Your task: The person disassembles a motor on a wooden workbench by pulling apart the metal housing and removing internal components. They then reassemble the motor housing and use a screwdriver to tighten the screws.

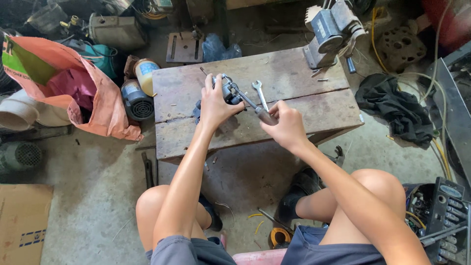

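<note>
soft even daylight, faint shadows, sharp centre, perhaps slight wide-angle stretch at edges

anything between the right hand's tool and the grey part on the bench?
Nothing visible. The left hand grips the grey part on the wooden bench; the right hand holds a screwdriver whose tip already reaches it. The wrench lies beside.

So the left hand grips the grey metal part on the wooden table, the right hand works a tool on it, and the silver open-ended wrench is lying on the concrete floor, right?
Not quite. The head view shows the silver open-ended wrench lying on the wooden table, just beyond the hands, not on the floor. The left hand does grip the grey metal part, and the right hand works the tool on it.
</note>
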